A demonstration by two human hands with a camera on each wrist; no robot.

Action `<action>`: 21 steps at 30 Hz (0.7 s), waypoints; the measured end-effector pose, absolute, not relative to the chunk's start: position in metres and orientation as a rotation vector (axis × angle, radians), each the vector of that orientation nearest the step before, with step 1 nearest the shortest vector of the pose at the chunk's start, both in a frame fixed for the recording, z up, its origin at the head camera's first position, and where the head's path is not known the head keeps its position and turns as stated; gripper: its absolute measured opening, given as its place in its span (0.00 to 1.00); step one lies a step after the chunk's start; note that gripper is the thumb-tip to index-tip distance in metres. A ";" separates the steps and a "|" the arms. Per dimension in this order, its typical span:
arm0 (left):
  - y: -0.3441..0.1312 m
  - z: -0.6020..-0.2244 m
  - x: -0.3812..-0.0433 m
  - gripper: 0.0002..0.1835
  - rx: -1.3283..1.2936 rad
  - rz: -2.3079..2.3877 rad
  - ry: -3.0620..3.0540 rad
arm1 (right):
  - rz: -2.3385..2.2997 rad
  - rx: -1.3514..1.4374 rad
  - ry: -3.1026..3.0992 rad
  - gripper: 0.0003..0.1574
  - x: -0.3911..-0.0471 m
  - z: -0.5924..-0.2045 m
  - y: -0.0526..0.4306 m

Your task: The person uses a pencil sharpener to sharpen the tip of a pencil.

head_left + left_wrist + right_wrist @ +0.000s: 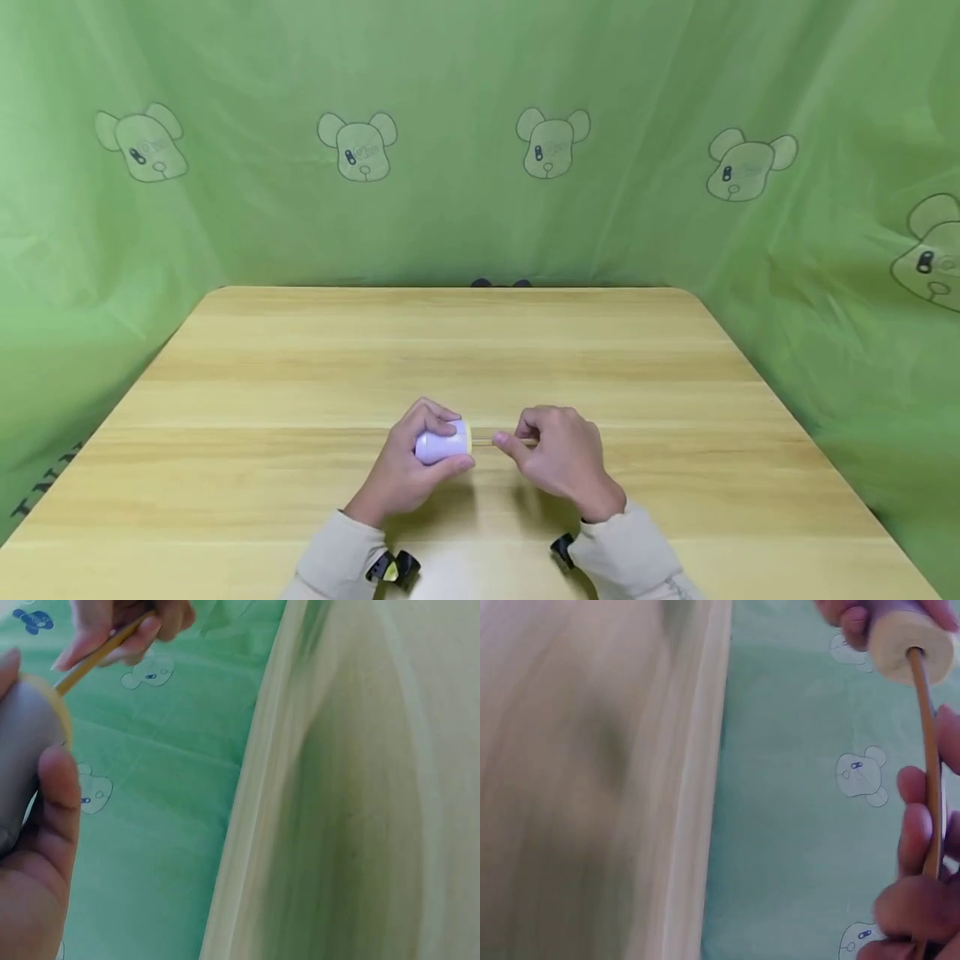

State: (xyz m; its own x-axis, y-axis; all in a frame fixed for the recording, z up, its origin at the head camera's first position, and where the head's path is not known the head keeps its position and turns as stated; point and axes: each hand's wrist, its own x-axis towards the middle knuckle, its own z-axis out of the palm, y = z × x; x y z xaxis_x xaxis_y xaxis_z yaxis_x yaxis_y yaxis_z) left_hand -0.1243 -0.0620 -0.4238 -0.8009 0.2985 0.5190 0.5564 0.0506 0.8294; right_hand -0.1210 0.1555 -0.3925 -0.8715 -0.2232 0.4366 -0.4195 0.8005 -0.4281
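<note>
A lavender, cylinder-shaped pencil sharpener (pixel 437 448) with a cream end lies sideways in my left hand (pixel 405 471), whose fingers and thumb wrap round it above the table. A thin yellow-brown pencil (pixel 928 735) runs into the hole in the cream end, seen best in the right wrist view. My right hand (pixel 566 454) pinches the pencil between thumb and fingers, a short way from the sharpener. In the left wrist view the pencil (pixel 105 651) slants up toward the right hand. Whatever part of the pencil sits inside the hole is hidden.
Both hands are over the near middle of a light wooden table (pixel 480 358). Green cloth (pixel 457 225) printed with bear heads hangs behind it and along both sides. A dark wrist device (pixel 393 568) shows at the left sleeve, another (pixel 562 552) at the right.
</note>
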 end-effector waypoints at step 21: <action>-0.050 -0.412 -0.117 0.16 -0.460 -2.315 -2.078 | 0.811 0.653 -1.914 0.20 -0.130 -0.411 0.147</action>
State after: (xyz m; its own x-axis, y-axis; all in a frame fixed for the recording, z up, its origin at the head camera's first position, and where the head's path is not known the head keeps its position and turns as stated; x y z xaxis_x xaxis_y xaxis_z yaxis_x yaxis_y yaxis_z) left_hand -0.1170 -0.0495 -0.4120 -0.9571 0.1959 0.2133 0.1910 -0.1266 0.9734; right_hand -0.1302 0.1467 -0.4111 -0.4300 -0.1079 0.8964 -0.7192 0.6412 -0.2678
